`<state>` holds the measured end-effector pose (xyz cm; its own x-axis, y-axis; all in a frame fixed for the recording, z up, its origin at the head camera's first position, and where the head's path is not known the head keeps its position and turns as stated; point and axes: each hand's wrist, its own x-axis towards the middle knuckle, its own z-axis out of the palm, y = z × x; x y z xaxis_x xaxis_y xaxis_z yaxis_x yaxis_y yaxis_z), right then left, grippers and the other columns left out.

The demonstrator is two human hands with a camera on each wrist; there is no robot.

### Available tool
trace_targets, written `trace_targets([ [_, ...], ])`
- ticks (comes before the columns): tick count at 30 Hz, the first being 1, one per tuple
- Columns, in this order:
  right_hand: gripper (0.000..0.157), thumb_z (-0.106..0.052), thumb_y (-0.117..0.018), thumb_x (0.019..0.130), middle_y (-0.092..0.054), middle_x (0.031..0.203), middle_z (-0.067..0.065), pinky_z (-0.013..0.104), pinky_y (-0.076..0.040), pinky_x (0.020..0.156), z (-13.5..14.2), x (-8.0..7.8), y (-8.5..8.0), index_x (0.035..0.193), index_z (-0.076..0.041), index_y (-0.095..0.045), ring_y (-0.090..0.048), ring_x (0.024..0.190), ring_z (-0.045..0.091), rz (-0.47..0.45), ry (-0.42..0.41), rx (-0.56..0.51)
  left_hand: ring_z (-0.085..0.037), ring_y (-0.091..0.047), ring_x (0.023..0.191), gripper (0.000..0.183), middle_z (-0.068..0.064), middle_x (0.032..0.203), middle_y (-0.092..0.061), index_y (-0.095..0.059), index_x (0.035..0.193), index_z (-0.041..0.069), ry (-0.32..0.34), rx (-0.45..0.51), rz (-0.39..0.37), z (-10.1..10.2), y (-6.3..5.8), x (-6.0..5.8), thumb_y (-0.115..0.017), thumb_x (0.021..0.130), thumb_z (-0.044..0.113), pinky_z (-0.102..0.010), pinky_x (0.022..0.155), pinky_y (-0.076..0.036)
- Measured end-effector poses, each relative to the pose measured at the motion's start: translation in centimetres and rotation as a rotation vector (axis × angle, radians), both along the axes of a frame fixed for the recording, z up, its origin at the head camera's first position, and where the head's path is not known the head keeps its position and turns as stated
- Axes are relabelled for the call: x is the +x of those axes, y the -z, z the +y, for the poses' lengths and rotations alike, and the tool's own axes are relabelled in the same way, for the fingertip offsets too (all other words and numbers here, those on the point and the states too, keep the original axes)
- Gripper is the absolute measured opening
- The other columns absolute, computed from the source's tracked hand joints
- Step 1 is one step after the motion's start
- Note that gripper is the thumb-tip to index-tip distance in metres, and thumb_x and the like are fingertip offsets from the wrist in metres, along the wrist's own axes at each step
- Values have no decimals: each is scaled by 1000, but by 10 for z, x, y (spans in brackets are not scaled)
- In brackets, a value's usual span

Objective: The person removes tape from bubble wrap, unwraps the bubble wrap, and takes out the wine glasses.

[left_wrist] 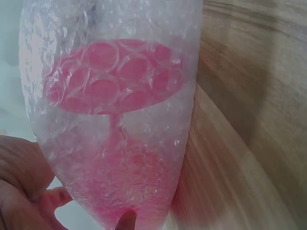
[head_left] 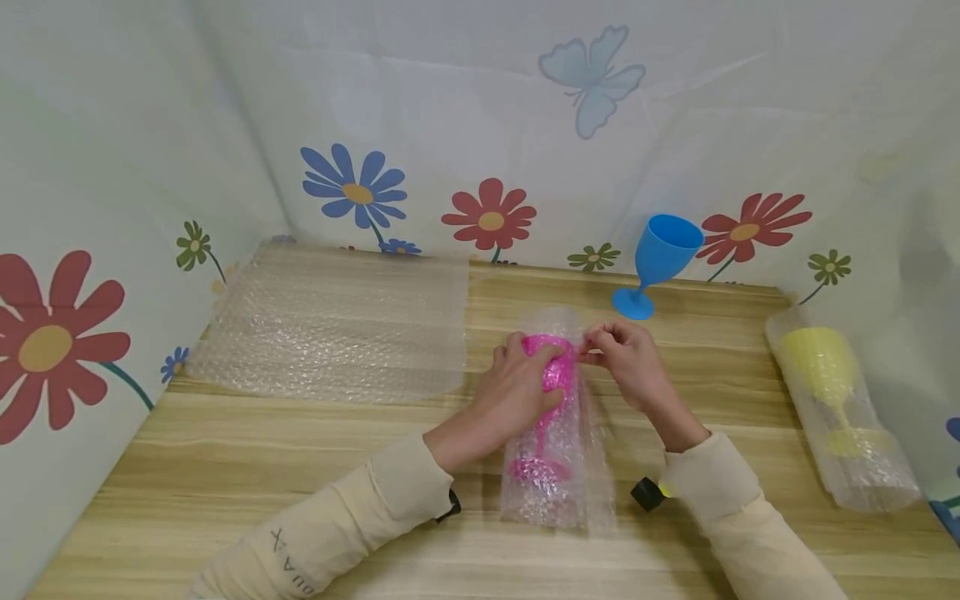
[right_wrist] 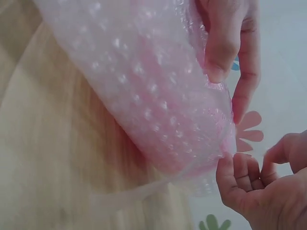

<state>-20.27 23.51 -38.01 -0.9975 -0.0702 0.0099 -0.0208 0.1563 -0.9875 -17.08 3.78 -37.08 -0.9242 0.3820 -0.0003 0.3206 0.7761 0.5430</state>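
A pink plastic goblet (head_left: 542, 471) lies on the table inside a roll of clear bubble wrap (head_left: 546, 508), its base toward the near side. My left hand (head_left: 513, 383) grips the wrapped bowl from the left, fingers and thumb spread across it. In the left wrist view, the pink base and stem show through the bubbles. My right hand (head_left: 626, 358) is at the roll's right side near the goblet's rim. Its fingertips pinch the edge of the bubble wrap, as the right wrist view shows in the curled right hand (right_wrist: 264, 184). A loose flap (head_left: 600, 475) of wrap trails along the right side.
A flat bubble wrap sheet (head_left: 337, 333) lies at the back left. Upright at the back right stands a blue goblet (head_left: 660, 254). A yellow goblet (head_left: 821, 358), rolled in bubble wrap, lies at the far right. Flower-printed cloth (head_left: 420, 108) encloses the wooden table (head_left: 225, 467).
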Motion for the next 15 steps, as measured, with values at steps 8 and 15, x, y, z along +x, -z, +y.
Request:
trace_targets([
  [8,21,-6,-45,109,-62,102,14,32,-57,91,2,2,6,105,12,-56,-64,96,21,-73,4,-217,-32,-48,112,62,-18,138,-41,-54,145,20,-17,-15,17,4,2,1,-78,92,41,-36,72,-53],
  [15,21,-6,-43,110,-64,100,11,31,-56,93,-2,12,6,105,8,-58,-65,96,20,-67,64,-325,-32,-48,109,64,-19,133,-41,-52,135,15,-15,-46,62,5,7,2,-82,87,47,-32,68,-53],
])
